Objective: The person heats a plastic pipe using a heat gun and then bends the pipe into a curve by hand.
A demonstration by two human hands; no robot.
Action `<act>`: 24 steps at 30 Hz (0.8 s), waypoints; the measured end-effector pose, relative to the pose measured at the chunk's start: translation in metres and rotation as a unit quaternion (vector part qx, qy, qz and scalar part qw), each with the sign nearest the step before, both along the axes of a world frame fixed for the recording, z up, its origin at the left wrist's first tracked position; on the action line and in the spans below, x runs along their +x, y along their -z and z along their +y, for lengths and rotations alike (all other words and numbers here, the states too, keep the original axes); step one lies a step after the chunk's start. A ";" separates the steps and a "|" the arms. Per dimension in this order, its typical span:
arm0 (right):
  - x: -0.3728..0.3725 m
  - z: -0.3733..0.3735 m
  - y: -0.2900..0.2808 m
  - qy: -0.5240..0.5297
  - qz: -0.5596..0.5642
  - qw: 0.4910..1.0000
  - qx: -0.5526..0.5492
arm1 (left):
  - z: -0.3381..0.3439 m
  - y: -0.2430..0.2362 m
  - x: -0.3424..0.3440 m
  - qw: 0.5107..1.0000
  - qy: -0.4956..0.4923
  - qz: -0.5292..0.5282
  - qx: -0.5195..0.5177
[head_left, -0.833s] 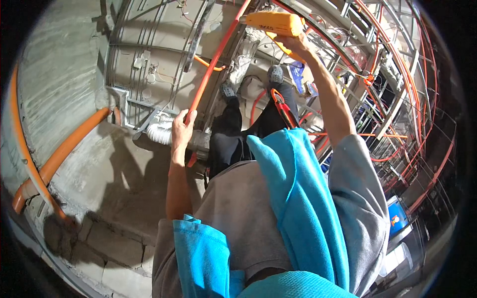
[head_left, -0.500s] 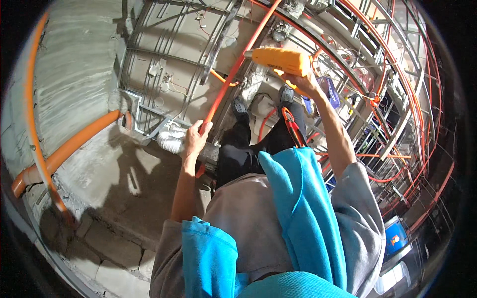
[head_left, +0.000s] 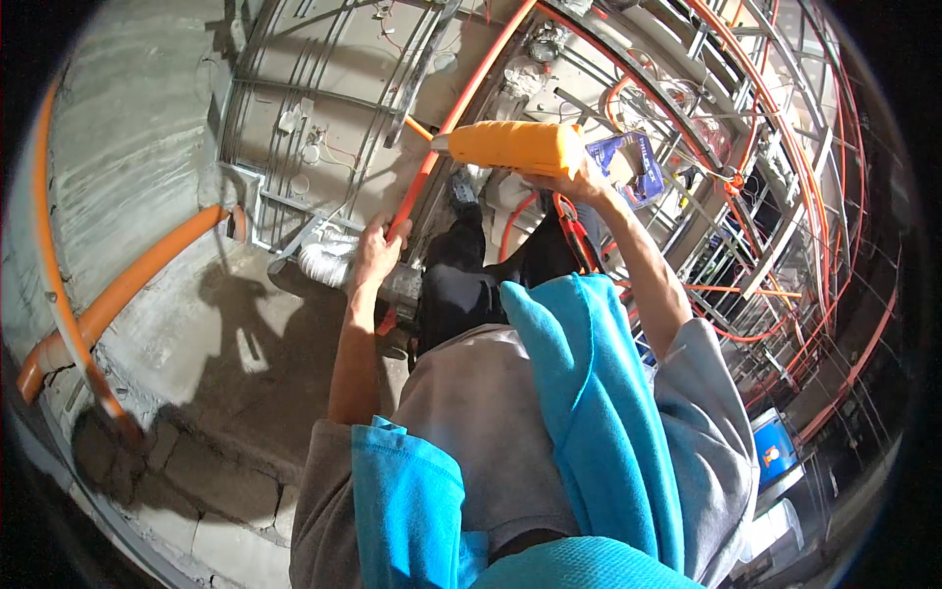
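Observation:
My left hand (head_left: 376,250) grips a long red-orange pipe (head_left: 471,90) that slopes up to the top middle of the head view. My right hand (head_left: 574,182) holds a yellow heat gun (head_left: 505,147) sideways, its metal nozzle at or just beside the pipe, above my left hand; whether it touches is unclear. Red-and-black handled pliers (head_left: 577,236) lie by my right leg, under the right forearm. A turquoise cloth (head_left: 589,373) drapes over my grey shirt. Below the tool are my dark-trousered legs, one foot partly hidden.
Metal framing (head_left: 294,83) with wires and thin red conduits surrounds me at top and right. A fat orange pipe (head_left: 137,275) runs along the concrete wall (head_left: 128,147) at left. A blue-and-white package (head_left: 643,167) sits behind my right hand, a blue bucket (head_left: 773,442) lower right.
The heat gun in my right hand has moved down and leftward along the pipe, closer to my left hand, which keeps its grip. The view has shifted slightly.

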State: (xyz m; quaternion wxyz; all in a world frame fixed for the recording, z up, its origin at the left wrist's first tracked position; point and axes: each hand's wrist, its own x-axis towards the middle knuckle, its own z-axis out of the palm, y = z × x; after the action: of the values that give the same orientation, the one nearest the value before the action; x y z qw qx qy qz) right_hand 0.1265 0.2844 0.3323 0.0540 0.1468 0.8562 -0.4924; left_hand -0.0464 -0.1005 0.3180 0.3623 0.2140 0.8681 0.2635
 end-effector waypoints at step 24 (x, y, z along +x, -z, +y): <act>-0.045 0.114 0.080 0.265 -0.013 0.960 -0.095 | 0.022 -0.026 0.013 0.996 0.014 0.045 -0.079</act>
State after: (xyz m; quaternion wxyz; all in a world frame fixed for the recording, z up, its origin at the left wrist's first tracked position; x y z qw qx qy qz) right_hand 0.0817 0.3986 0.2520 -0.0537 0.3689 0.7353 -0.5660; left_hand -0.0332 -0.0781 0.3442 0.3423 0.2082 0.8984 0.1798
